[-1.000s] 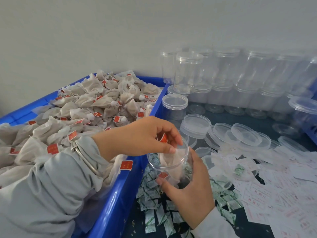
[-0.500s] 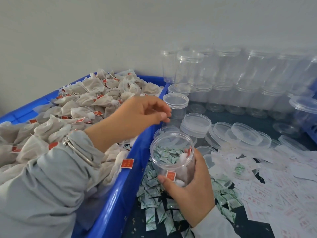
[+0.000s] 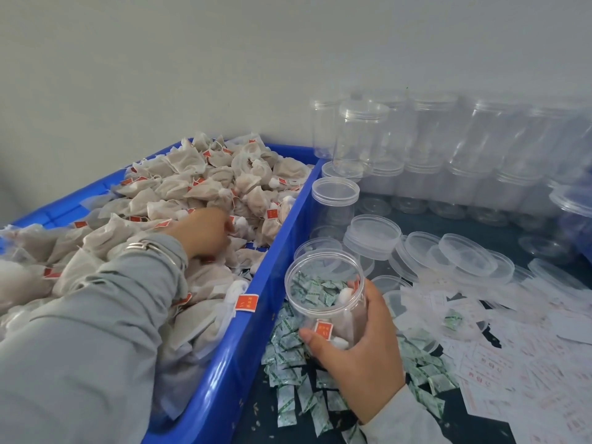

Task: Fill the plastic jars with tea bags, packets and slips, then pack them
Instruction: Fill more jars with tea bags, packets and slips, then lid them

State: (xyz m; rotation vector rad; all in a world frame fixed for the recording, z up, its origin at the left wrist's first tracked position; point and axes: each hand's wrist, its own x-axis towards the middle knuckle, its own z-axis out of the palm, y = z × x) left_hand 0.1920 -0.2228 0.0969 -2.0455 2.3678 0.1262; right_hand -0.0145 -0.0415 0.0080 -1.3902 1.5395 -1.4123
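Note:
My right hand [image 3: 362,354] grips a clear plastic jar [image 3: 323,277] from below and behind, tilted toward me just right of the blue crate [image 3: 256,318]. Inside the jar lies a tea bag with a red tag [image 3: 323,330]. My left hand [image 3: 201,232] is down in the crate on the heap of tea bags [image 3: 192,184], fingers curled into the pile beside a white bag; the back of the hand hides whether they hold one. Small green-and-white packets [image 3: 288,357] lie scattered under the jar. Printed paper slips [image 3: 512,363] cover the table to the right.
An open empty jar [image 3: 334,203] stands against the crate's right wall. Loose clear lids [image 3: 464,254] lie in the middle of the table. Stacked empty jars [image 3: 448,139] line the wall at the back right. A grey wall closes the far side.
My left hand left the jar mouth after dropping a tea bag in, and moved left into the crate onto the heap. The jar in my right hand stayed nearly where it was.

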